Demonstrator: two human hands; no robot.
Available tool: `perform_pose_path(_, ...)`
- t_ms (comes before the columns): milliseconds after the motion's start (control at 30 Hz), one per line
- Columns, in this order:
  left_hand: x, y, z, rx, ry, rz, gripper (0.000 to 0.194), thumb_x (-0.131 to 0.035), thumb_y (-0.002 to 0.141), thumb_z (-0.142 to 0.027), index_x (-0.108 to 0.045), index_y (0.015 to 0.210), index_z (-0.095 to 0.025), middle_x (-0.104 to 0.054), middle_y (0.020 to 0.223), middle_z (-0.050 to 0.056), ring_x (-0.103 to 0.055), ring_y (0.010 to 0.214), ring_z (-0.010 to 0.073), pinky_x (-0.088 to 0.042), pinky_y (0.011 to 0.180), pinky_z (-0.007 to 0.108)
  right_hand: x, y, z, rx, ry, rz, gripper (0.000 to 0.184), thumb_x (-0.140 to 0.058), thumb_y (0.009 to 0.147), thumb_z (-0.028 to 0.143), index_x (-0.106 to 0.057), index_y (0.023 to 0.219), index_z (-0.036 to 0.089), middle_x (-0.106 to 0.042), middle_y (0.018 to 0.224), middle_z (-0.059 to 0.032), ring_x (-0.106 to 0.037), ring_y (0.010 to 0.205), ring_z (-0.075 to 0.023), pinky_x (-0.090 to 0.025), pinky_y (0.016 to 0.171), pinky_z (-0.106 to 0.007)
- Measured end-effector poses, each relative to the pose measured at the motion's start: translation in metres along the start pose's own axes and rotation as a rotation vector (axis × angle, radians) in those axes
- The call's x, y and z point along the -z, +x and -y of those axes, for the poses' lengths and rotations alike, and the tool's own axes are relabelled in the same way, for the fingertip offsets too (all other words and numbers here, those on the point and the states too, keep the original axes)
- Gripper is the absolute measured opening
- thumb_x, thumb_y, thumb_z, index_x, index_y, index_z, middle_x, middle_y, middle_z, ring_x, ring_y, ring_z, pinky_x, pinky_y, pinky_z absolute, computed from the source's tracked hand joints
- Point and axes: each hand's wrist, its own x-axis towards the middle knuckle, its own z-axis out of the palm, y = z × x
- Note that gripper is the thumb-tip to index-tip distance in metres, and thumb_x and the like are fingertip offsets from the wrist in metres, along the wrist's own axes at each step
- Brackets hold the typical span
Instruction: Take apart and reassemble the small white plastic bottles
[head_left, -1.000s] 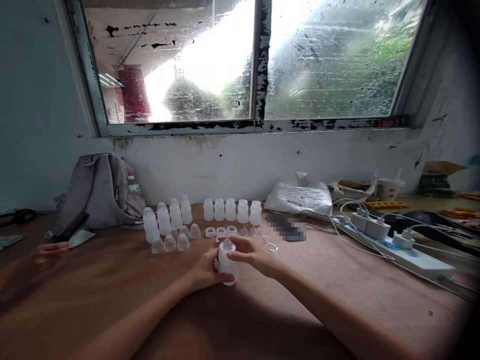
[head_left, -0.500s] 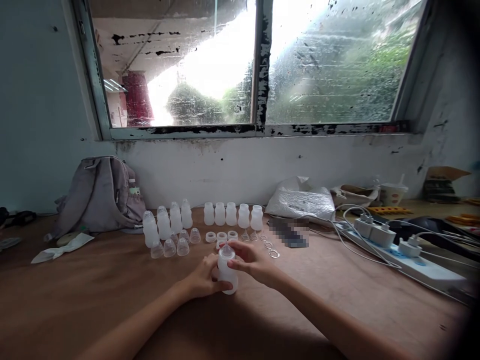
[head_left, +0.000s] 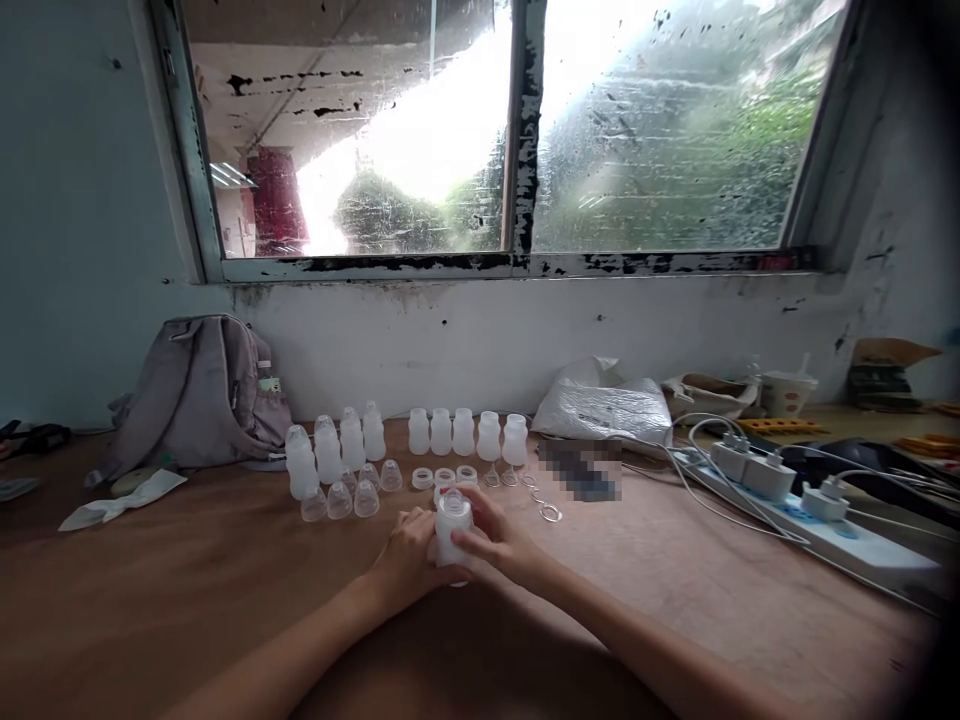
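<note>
Upright before me on the table is a translucent baby bottle [head_left: 453,545], with a collar and what looks like a teat at its top. My left hand [head_left: 405,552] wraps round its lower left side, thumb near the base. Against the upper right side, my right hand [head_left: 504,538] closes with its thumb in front and fingers behind. Just beyond it lie white collar rings [head_left: 422,479], partly hidden, and several clear teats [head_left: 550,512]. Clear domed caps [head_left: 366,497] stand at the left. Behind are open bottles [head_left: 488,436] and several capped bottles [head_left: 301,462].
A grey backpack [head_left: 202,395] leans on the wall at the left, near a white paper strip [head_left: 131,497]. A silvery bag [head_left: 607,405] lies at the back right. Further right a power strip [head_left: 840,535] with chargers trails white cables.
The fingers and thumb of my right hand have shifted slightly lower on the bottle's side. My left hand keeps its hold. The bottle stays in about the same place.
</note>
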Motion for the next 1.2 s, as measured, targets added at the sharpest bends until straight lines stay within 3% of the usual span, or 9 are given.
perform_pose_path(100,0.008,0.0,0.018,-0.288,0.203,0.115,0.042,-0.052,0.071,-0.052,-0.057,0.093,-0.017,-0.061,0.089,0.007,-0.051,0.085,0.0223,-0.035,0.079,0.036,-0.005,-0.002,-0.008,-0.037,-0.024,-0.005,0.069,-0.063,0.068,0.03,-0.025,0.125,0.025,-0.05,0.109,-0.0052,-0.05,0.095,-0.0178,-0.041,0.082,-0.029)
perform_pose_path(167,0.018,0.001,0.033,-0.39,0.321,0.096,0.031,-0.045,0.079,-0.043,-0.057,0.091,-0.017,-0.061,0.088,0.006,-0.051,0.087,0.0208,-0.032,0.084,0.037,-0.008,-0.003,-0.012,-0.058,-0.038,-0.033,0.074,-0.065,0.066,0.029,-0.022,0.126,0.024,-0.051,0.107,-0.0054,-0.051,0.094,-0.0179,-0.041,0.08,-0.028)
perform_pose_path(333,0.042,0.001,0.072,-0.133,0.543,-0.255,0.025,-0.039,0.083,-0.025,-0.054,0.101,-0.018,-0.059,0.098,0.008,-0.049,0.094,0.0213,-0.03,0.084,0.037,-0.011,-0.005,-0.019,-0.154,0.051,-0.016,0.062,-0.066,0.064,0.031,-0.032,0.115,0.021,-0.051,0.104,-0.0059,-0.051,0.092,-0.0183,-0.042,0.077,-0.028)
perform_pose_path(533,0.054,-0.003,0.1,-0.01,0.579,-0.27,0.019,-0.047,0.077,-0.031,-0.06,0.086,-0.02,-0.061,0.092,0.007,-0.051,0.09,0.024,-0.032,0.078,0.038,-0.01,-0.001,-0.015,-0.192,0.08,-0.022,0.05,-0.066,0.064,0.037,-0.042,0.105,0.02,-0.055,0.092,-0.0032,-0.052,0.085,-0.0173,-0.042,0.072,-0.027)
perform_pose_path(667,0.05,0.0,0.095,0.122,0.255,-0.375,0.025,-0.045,0.077,-0.04,-0.058,0.08,-0.019,-0.061,0.081,0.005,-0.054,0.079,0.021,-0.038,0.072,0.034,-0.001,0.002,-0.006,-0.17,-0.118,-0.106,0.032,-0.054,0.073,0.044,-0.056,0.09,0.018,-0.058,0.082,-0.0023,-0.052,0.076,-0.0173,-0.039,0.068,-0.027)
perform_pose_path(800,0.036,0.008,0.077,0.45,-0.41,-0.475,0.042,-0.034,0.078,-0.054,-0.053,0.078,-0.017,-0.052,0.052,-0.001,-0.051,0.049,0.0143,-0.041,0.05,0.026,0.008,0.004,-0.005,-0.19,-0.197,-0.163,0.036,-0.048,0.075,0.048,-0.059,0.088,0.016,-0.059,0.079,-0.0028,-0.053,0.073,-0.0173,-0.039,0.064,-0.026)
perform_pose_path(900,0.027,0.012,0.063,0.545,-0.739,-0.503,0.048,-0.038,0.074,-0.059,-0.053,0.089,-0.016,-0.054,0.055,-0.001,-0.052,0.049,0.0142,-0.04,0.046,0.024,0.011,0.004,-0.011,-0.239,-0.203,-0.182,0.039,-0.051,0.072,0.05,-0.057,0.093,0.017,-0.06,0.082,-0.003,-0.054,0.075,-0.0179,-0.04,0.064,-0.026)
perform_pose_path(1000,0.023,0.012,0.052,0.526,-0.841,-0.483,0.048,-0.043,0.072,-0.058,-0.052,0.097,-0.018,-0.058,0.072,0.002,-0.054,0.058,0.0138,-0.043,0.049,0.023,0.01,0.004,-0.015,-0.242,-0.207,-0.15,0.038,-0.054,0.07,0.049,-0.057,0.094,0.019,-0.061,0.085,-0.0027,-0.055,0.076,-0.0182,-0.041,0.066,-0.027)
perform_pose_path(1200,0.019,0.009,0.042,0.461,-0.846,-0.387,0.04,-0.047,0.073,-0.054,-0.051,0.09,-0.017,-0.056,0.075,0.001,-0.053,0.059,0.0116,-0.046,0.052,0.023,0.007,0.005,-0.013,-0.196,-0.181,-0.125,0.037,-0.056,0.07,0.047,-0.061,0.093,0.019,-0.062,0.086,-0.0037,-0.056,0.079,-0.0196,-0.042,0.069,-0.028)
